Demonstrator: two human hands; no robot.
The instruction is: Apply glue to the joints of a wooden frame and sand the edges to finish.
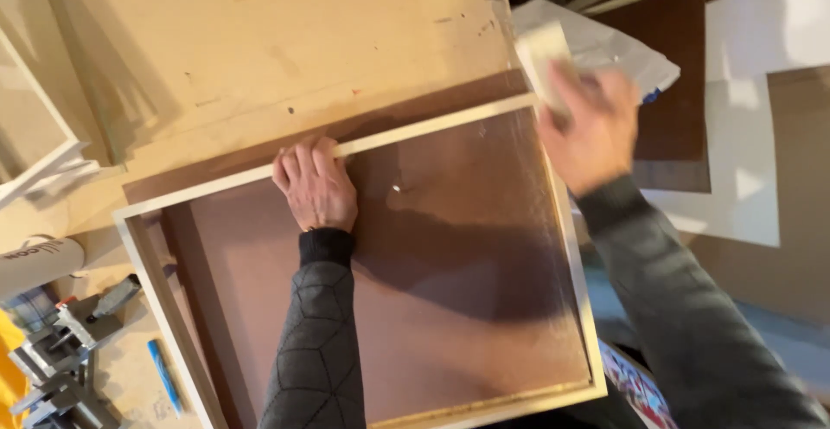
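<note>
A shallow wooden box with pale edges (406,133) and a brown panel bottom (450,308) lies on a light plywood bench (259,40). My left hand (316,185) rests palm-down inside the box, fingers hooked over its far pale edge. My right hand (588,126), blurred by motion, grips a pale rectangular block (538,53) at the box's far right corner, against the right edge strip (577,256).
A crumpled white sheet (618,48) lies behind the right hand, over dark brown boards (674,126). Grey metal clamps (60,351), a blue pen-like item (164,375) and a white tube (35,260) sit at the left. Another pale frame (35,148) lies far left.
</note>
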